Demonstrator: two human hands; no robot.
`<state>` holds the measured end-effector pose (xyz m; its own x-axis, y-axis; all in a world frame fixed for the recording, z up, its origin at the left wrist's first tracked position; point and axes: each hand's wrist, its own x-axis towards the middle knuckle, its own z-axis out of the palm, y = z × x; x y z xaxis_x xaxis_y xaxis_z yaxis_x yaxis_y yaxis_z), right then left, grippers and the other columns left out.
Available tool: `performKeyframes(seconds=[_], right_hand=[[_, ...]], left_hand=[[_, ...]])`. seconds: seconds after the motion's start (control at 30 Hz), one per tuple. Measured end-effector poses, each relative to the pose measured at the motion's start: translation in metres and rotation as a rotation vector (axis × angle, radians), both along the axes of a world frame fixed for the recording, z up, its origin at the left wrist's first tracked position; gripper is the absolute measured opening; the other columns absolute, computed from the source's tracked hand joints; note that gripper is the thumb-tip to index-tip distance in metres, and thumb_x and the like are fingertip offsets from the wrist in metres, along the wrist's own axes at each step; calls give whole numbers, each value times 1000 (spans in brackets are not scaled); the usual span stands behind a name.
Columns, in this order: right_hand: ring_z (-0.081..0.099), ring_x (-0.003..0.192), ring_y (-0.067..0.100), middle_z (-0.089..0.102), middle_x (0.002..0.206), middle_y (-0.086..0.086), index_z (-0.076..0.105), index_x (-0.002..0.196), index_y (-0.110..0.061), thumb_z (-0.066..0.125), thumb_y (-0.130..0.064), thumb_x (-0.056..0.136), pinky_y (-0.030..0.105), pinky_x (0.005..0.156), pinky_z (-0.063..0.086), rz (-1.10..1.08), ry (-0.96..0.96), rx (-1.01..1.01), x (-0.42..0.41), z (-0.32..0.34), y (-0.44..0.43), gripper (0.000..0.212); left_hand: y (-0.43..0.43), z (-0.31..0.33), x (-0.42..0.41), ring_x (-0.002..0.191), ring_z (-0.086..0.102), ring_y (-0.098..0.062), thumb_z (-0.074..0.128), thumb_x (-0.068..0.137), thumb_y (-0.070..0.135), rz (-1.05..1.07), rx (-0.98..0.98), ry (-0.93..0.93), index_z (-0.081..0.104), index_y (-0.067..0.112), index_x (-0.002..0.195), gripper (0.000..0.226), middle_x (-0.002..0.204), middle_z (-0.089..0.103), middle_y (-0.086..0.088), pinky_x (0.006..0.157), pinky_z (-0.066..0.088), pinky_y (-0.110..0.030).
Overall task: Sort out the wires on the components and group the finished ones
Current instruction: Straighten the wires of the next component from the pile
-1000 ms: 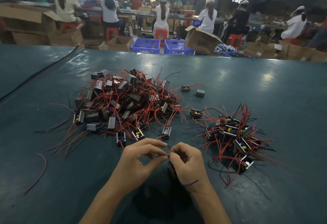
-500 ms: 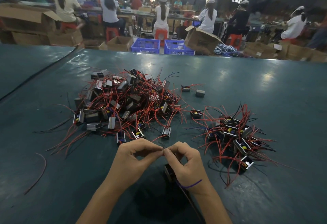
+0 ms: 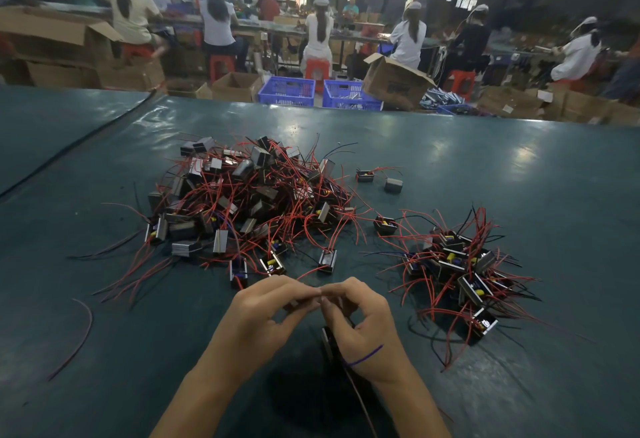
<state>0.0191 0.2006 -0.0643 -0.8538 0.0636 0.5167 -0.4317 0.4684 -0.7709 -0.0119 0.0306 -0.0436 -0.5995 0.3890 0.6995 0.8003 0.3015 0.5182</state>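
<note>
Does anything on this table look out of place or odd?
A single loose red wire lies curved on the dark green table, apart from the big tangled pile of wired components, to its near left. It is attached to no component.

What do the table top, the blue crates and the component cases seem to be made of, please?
Table top: dark green glossy mat, likely rubber or vinyl; it mirrors lamps. Blue crates: moulded plastic, lattice walls. Component cases: probably metal, grey sheen.

My left hand [image 3: 263,316] and right hand [image 3: 363,330] showing bare, both forearms running bare to the lower edge, a thin blue-violet strand [image 3: 365,356] lying across the back of my right hand.
</note>
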Motion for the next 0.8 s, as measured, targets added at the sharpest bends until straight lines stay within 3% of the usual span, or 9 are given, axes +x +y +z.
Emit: performKeyframes(seconds=[0.23,0.47,0.63,0.7,0.73,0.8], right_hand=[[52,73,10,52,75,-20,68,87,-23,57,-26,89,21,68,40,-3,-26,72,1,2,1,12],[51,74,11,50,75,-19,65,87,-25,60,-32,89,25,68,40,23,-34,97,3,3,-1,9],[54,76,11,53,79,-20,66,90,-25,59,-33,89,29,69,45,24,-55,79,3,2,-1,11],[55,76,10,53,80,-20,65,90,-26,59,-34,89,32,70,46,22,-55,91,3,2,-1,10],[55,76,10,53,80,-21,65,89,-26,59,-34,89,33,70,47,18,-51,102,4,2,-1,9],[53,75,10,51,78,-20,64,88,-24,58,-33,89,37,70,47,5,-42,126,4,2,-1,11]], left_hand=[[1,-5,-2,83,66,-9,67,89,19,21,-30,134,76,8,94,15,91,72,5,69,55,-29],[7,-1,1,81,67,-4,73,83,6,55,103,-130,75,12,95,13,88,70,10,69,54,-20],[16,-3,3,78,71,-9,66,89,4,92,294,-631,71,25,97,23,86,74,9,70,56,-21],[19,-3,3,77,70,-10,59,93,2,44,311,-743,69,26,98,27,85,74,7,66,56,-21],[20,-3,4,78,70,-10,56,95,2,38,276,-738,69,27,99,29,86,73,7,66,55,-21],[17,-5,5,83,66,-8,55,96,4,70,109,-553,69,27,101,27,90,69,8,70,54,-21]])
